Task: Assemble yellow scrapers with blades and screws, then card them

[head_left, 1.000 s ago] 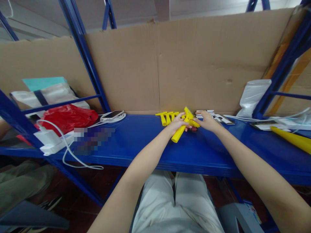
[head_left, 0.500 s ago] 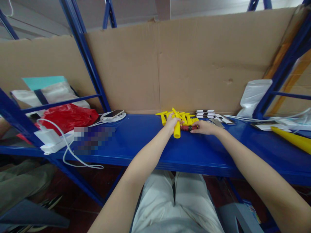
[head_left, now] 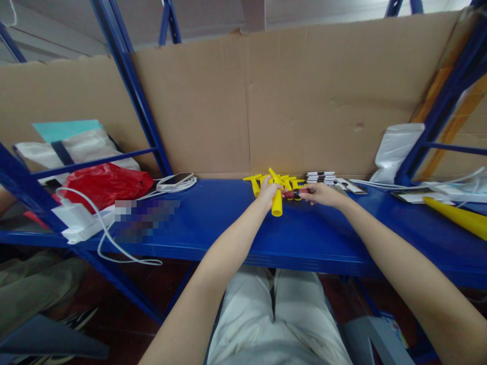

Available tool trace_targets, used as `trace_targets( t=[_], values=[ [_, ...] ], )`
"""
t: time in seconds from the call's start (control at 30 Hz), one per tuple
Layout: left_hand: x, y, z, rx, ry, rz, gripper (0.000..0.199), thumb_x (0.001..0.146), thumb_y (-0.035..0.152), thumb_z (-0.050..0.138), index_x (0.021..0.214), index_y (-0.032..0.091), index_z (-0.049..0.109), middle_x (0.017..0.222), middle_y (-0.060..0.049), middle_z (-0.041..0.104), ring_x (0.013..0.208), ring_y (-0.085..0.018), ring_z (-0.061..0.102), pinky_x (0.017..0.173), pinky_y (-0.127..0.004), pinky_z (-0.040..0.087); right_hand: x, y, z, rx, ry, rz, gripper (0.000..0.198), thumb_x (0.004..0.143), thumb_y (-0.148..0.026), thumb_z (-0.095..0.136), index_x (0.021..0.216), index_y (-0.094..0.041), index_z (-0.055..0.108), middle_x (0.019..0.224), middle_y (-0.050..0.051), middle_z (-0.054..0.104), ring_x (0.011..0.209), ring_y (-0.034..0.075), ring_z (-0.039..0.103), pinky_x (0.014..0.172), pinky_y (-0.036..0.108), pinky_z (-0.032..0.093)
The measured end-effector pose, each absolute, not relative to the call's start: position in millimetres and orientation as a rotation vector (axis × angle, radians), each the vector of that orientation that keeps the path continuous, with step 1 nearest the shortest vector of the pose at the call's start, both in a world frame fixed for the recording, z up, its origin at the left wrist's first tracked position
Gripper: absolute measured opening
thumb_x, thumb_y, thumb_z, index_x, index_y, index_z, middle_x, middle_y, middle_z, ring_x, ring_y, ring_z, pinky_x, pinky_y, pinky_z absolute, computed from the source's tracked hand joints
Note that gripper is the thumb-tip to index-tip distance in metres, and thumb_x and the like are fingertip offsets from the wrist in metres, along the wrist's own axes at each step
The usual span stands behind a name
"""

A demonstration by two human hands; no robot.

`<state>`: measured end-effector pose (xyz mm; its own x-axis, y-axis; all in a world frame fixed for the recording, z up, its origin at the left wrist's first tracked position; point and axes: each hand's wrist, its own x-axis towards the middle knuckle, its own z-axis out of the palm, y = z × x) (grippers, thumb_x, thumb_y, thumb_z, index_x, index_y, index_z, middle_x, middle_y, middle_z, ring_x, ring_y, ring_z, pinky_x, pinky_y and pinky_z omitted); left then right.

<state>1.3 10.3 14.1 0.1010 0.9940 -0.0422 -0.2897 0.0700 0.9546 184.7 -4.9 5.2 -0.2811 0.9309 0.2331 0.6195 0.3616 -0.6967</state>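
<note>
My left hand (head_left: pixel 268 192) is closed around a yellow plastic piece (head_left: pixel 277 207), a tube whose hollow end points toward me and whose narrow end points away. In the fingers of my right hand (head_left: pixel 322 195) is a red-and-black tool (head_left: pixel 292 194), handle-like in shape. It lies roughly level, its left end close beside the yellow piece; whether they touch I cannot tell. Several more yellow T-shaped pieces (head_left: pixel 254 186) stand behind my left hand at the back of the blue table (head_left: pixel 228 223).
White-and-black packets (head_left: pixel 320 177) are stacked at the back, right of the yellow pieces. A phone (head_left: pixel 179 178) rests on white cable at left, near a red plastic bag (head_left: pixel 110 183) and a power strip (head_left: pixel 81 230). A long yellow object (head_left: pixel 456 215) lies far right. Cardboard (head_left: pixel 304 101) walls the back.
My right hand has lifted the red-and-black tool slightly off the table beside the yellow piece. My left hand keeps its hold, almost unmoved.
</note>
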Motion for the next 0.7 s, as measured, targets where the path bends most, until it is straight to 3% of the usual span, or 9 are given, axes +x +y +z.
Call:
trace_targets(
  t=[0.23, 0.5, 0.7],
  values=[
    [0.4, 9.0, 16.5, 0.975, 0.95, 1.248, 0.079, 0.068, -0.004, 0.047, 0.14, 0.025, 0.029, 0.118, -0.011, 0.059, 0.071, -0.016, 0.068, 0.046, -0.021, 0.045, 183.4, -8.5, 16.8, -1.281, -1.608, 0.732, 0.037, 0.068, -0.05, 0.073, 0.078, -0.017, 0.06, 0.053, 0.001, 0.06, 0.038, 0.012, 0.051, 0.038, 0.024, 0.037],
    [0.9, 11.0, 15.2, 0.964, 0.962, 1.237, 0.077, 0.07, -0.003, 0.046, 0.139, 0.026, 0.028, 0.12, -0.011, 0.059, 0.068, -0.015, 0.067, 0.045, -0.02, 0.043, 188.2, -8.5, 26.0, -1.036, -1.191, 0.685, 0.045, 0.059, -0.059, 0.073, 0.066, -0.021, 0.05, 0.043, -0.006, 0.044, 0.037, 0.009, 0.047, 0.038, 0.022, 0.038],
    [0.5, 10.0, 15.2, 0.968, 0.962, 1.229, 0.077, 0.07, -0.003, 0.047, 0.138, 0.026, 0.028, 0.119, -0.011, 0.061, 0.07, -0.016, 0.068, 0.046, -0.019, 0.045, 204.3, -0.3, 29.2, -0.989, -0.963, 0.615, 0.042, 0.066, -0.051, 0.071, 0.061, -0.023, 0.04, 0.045, -0.009, 0.035, 0.034, 0.007, 0.038, 0.033, 0.022, 0.032]
  ],
)
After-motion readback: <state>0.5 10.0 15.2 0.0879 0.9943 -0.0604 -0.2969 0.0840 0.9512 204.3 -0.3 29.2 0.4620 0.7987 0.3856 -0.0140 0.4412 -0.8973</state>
